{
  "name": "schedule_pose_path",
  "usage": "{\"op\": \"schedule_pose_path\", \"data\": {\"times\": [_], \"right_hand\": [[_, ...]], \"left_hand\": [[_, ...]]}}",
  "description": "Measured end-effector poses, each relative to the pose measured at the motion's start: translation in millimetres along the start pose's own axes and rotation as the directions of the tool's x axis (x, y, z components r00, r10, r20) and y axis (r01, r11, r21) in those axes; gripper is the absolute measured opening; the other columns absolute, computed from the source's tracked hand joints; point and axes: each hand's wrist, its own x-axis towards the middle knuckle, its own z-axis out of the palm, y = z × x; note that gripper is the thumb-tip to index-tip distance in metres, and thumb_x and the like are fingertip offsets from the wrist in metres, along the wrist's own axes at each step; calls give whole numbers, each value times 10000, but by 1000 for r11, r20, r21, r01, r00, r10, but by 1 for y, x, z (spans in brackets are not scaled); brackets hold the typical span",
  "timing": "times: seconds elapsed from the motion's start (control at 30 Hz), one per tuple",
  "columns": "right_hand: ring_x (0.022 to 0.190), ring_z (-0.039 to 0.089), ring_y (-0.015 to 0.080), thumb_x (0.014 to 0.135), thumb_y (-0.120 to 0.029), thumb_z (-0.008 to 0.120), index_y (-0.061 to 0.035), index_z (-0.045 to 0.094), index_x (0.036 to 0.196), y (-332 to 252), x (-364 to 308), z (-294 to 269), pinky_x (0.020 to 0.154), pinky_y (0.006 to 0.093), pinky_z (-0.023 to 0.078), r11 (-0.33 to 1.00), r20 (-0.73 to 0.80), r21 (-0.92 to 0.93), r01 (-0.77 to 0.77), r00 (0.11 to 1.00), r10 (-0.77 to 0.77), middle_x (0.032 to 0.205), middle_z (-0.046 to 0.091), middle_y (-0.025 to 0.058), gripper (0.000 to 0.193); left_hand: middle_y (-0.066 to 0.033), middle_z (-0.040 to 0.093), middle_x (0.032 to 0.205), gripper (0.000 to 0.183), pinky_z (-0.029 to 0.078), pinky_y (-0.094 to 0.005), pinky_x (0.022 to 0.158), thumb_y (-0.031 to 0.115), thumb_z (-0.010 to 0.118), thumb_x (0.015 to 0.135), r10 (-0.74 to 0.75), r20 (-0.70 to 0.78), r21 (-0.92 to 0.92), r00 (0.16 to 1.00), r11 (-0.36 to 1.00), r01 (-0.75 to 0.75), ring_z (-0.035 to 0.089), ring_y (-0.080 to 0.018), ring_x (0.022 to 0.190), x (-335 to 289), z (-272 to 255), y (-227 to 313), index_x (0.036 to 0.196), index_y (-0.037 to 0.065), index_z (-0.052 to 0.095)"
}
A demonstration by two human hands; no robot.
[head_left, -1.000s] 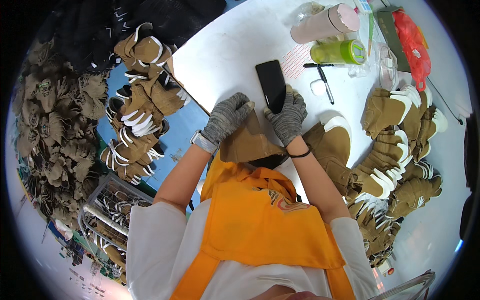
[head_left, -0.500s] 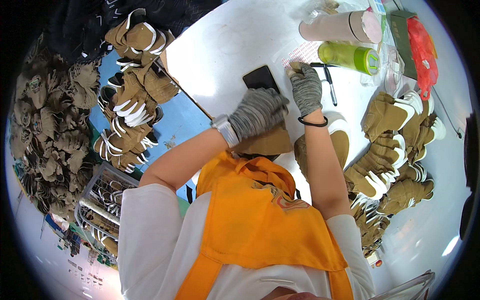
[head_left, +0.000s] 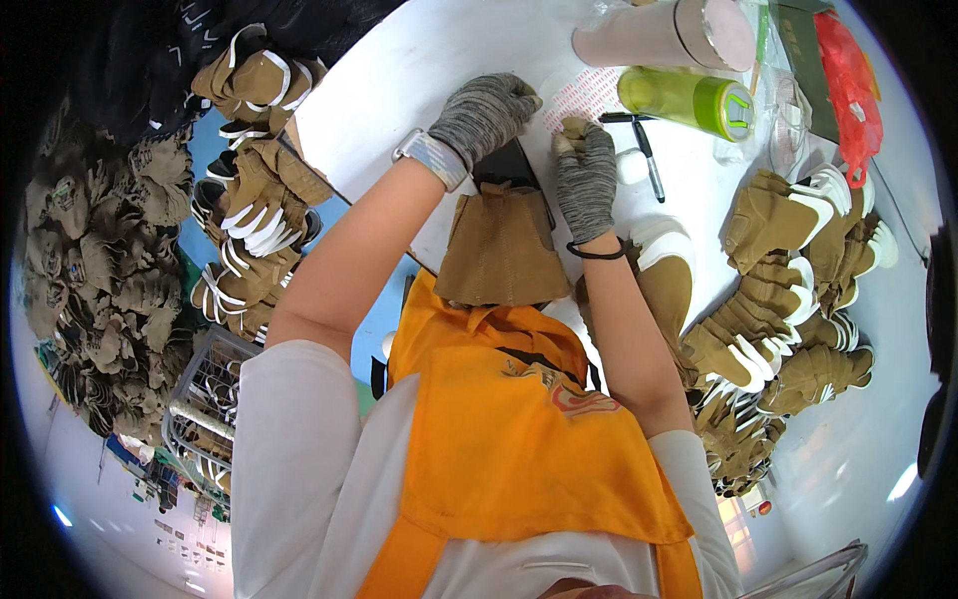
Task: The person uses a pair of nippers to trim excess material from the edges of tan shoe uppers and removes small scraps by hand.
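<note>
Where the view begins at the far left, a heap of dark grey-brown shoe uppers fills the side of the room, with black fabric above it. Below the heap stands a grey wire basket containing further pieces. A blue surface carries a column of brown shoe uppers with white linings and adjoins the white tabletop.

The left hand, in a grey knit glove, is over the far end of a black smartphone. Its fingers bend inward; whether they close on anything cannot be told. A brown shoe upper, the workpiece, lies at the near table edge in front of the orange apron and covers the phone's near end. The right hand, gloved alike, is just right of the phone; its fingers are bent, and their grip cannot be told.

Further right are a small white object, a black-and-silver pen, a pink cylindrical bottle, a green bottle, stacked brown uppers and a red plastic bag.

Compared with the preceding frame, the left hand is farther forward, off the workpiece, whose broad panel is now exposed. The right hand remains beside the phone.
</note>
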Motion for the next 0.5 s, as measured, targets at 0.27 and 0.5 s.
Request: {"op": "schedule_pose_path", "data": {"times": [0.27, 0.5], "right_hand": [[863, 613, 277, 843, -127, 650, -41, 694, 934, -11, 8, 1, 794, 362, 483, 999, 24, 33, 2, 1000, -3, 926, 648, 146, 133], [814, 634, 264, 852, -210, 657, -32, 711, 938, -35, 15, 0, 777, 339, 488, 977, 29, -183, -106, 993, 114, 896, 678, 146, 205]], "left_hand": [[-143, 673, 1001, 424, 477, -356, 860, 376, 641, 865, 129, 179, 249, 975, 953, -172, 618, -251, 931, 24, -5, -6, 1082, 12, 661], [-140, 672, 1022, 394, 480, -336, 848, 330, 651, 861, 11, 212, 207, 977, 977, -56, 614, -230, 923, 25, -6, -1, 1089, 8, 662]]}}
